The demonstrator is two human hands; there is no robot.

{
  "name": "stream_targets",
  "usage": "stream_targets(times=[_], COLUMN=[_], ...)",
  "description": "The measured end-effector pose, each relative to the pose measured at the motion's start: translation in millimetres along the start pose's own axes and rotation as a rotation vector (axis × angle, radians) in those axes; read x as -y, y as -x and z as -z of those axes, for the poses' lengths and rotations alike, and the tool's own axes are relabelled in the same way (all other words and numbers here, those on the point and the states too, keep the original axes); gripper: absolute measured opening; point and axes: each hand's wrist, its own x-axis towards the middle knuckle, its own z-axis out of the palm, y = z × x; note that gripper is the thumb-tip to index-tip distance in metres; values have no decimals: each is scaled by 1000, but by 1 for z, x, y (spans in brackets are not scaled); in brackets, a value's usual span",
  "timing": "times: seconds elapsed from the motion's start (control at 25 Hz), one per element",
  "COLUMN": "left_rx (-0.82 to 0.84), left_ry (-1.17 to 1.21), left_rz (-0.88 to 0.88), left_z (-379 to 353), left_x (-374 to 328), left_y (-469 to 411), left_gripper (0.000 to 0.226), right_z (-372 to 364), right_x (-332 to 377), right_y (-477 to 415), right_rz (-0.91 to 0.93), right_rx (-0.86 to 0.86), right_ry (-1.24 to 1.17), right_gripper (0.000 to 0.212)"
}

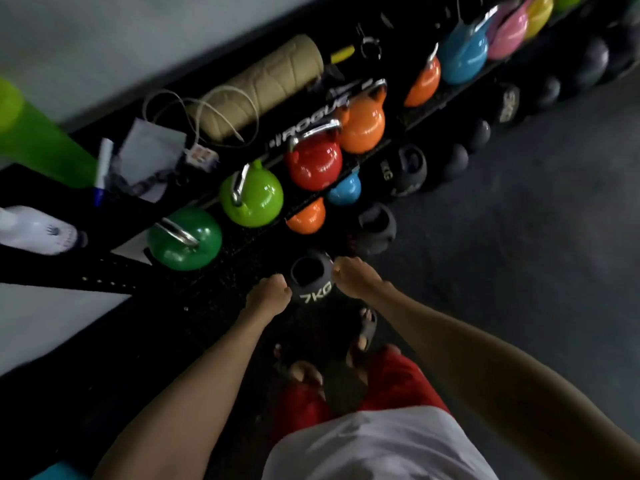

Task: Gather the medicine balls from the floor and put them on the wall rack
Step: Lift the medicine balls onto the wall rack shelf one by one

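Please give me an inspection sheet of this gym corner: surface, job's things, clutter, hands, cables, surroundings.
Surface: dark rubber floor.
Job's things: black 7KG ball held low before the rack; more dark balls in a row under the shelf.
Clutter: coloured kettlebells on the shelf; beige roll, paper, marker and white bottle above.
Hands: left hand and right hand curl on the 7KG ball's sides.
Cables: pale cord looped beside the beige roll.
Surroundings: pale wall behind; image blurred.

Black ball (313,291) with pale-green 7KG lettering! Green kettlebell (185,239), lime kettlebell (251,197), red kettlebell (313,164), orange kettlebell (362,124), speckled black shelf (249,258). Red shorts (398,379), white shirt (374,445).
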Motion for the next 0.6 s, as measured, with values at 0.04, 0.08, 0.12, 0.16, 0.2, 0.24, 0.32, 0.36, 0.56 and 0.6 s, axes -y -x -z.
stream_targets(times=[0.04, 0.08, 0.12, 0.16, 0.2, 0.24, 0.32, 0.36, 0.56, 0.6], left_rx=[24, 36, 43, 55, 62, 68, 49, 30, -26, -30], left_ry=[9, 16, 20, 22, 25, 37, 68, 89, 114, 109], left_rz=[3, 6, 16, 36, 53, 75, 112, 123, 196, 207], left_z=[-11, -20, -29, -41, -52, -63, -86, -96, -171, -185], left_x=[1, 3, 3, 4, 4, 4, 4, 6, 25, 31], left_y=[-10, -17, -25, -38, -54, -73, -116, -135, -245, -267], left_gripper=[25, 25, 26, 27, 27, 26, 24, 23, 25, 32], right_z=[-12, -24, -34, -48, -61, -75, -100, -110, -190, -207], right_x=[-10, -20, -28, -39, -51, -62, -86, -94, -152, -161], right_y=[-7, -14, -21, -34, -48, -65, -101, -117, -223, -243], right_rz=[-22, -42, -58, -78, -91, -108, -151, -167, -210, -219], right_rx=[25, 50, 74, 104, 126, 147, 158, 166, 199, 213], right_ry=[-10, -26, -37, -46, -50, -55, -79, -105, -273, -298], right_gripper=[35, 34, 32, 31, 29, 30, 32, 32, 30, 32])
